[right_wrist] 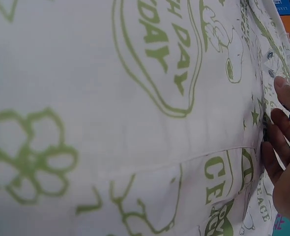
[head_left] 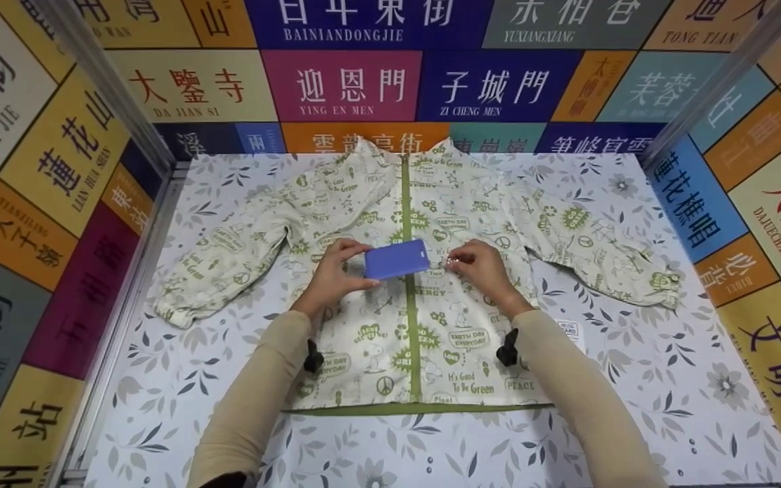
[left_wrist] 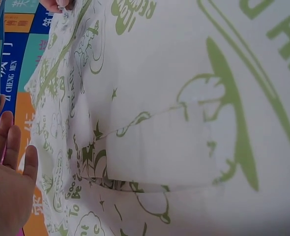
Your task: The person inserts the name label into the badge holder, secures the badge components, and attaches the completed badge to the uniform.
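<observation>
My left hand (head_left: 336, 274) pinches a flat blue-purple card holder (head_left: 396, 259) by its left end, thumb below and fingers above. A small slot shows at the holder's right end. My right hand (head_left: 489, 271) pinches a small shiny piece between thumb and fingertips, a short distance right of the holder. In the right wrist view it looks like a clear strap (right_wrist: 271, 64) with metal snaps. Both hands are above a white jacket (head_left: 458, 369) with green print and a green front strip. It lies spread out, sleeves to either side.
A white table (head_left: 648, 400) with a grey leaf pattern bears the jacket. A small white label (head_left: 569, 329) shows beside my right forearm. Coloured sign-printed panels (head_left: 343, 85) stand behind and at both sides, with a metal rail (head_left: 119, 325) along the left.
</observation>
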Demonstrator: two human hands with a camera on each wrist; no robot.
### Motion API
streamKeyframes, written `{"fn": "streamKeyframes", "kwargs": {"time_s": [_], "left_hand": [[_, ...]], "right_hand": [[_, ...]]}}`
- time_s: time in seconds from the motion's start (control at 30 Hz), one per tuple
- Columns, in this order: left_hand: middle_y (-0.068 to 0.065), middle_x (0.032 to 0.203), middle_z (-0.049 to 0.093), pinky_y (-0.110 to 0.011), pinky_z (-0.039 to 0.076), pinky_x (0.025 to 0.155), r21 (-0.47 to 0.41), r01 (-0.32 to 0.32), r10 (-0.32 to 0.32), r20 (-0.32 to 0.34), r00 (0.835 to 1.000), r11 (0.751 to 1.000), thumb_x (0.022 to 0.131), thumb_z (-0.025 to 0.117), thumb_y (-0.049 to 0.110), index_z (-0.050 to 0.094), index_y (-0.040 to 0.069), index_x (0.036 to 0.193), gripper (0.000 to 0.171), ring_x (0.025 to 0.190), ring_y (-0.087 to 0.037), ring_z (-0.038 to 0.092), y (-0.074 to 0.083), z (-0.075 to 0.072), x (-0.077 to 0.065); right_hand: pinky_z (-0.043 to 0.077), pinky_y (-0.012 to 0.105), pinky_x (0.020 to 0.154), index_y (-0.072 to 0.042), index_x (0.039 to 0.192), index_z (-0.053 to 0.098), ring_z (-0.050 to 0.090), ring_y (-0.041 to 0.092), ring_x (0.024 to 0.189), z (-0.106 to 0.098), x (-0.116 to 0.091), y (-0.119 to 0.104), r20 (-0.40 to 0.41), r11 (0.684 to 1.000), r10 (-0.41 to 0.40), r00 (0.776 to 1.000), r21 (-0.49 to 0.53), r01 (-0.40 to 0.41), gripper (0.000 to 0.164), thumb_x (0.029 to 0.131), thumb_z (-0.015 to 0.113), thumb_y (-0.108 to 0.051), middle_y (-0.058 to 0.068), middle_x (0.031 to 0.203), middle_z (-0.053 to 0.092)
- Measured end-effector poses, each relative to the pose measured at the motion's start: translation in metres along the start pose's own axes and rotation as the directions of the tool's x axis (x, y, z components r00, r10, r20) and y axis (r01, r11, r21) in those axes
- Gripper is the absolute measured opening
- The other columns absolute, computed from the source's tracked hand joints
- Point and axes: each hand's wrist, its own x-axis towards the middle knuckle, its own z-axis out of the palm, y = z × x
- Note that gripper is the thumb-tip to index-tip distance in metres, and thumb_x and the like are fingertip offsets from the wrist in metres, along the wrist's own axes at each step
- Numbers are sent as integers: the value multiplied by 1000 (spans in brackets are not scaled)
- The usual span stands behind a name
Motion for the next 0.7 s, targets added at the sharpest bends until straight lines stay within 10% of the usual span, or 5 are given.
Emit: {"fn": "streamKeyframes", "kwargs": {"time_s": [0.7], "left_hand": [[-5,134,47,-50,38,114,-30,12,-11,42,999,999,72,90,27,63,19,133,67,130,-25,40,-2,6,0]], "right_hand": [[57,38,85,-12,105,76,52,23,111,-3,2,-2,60,991,87,994,-104,-81,18,89,75,-20,5,112,54]]}}
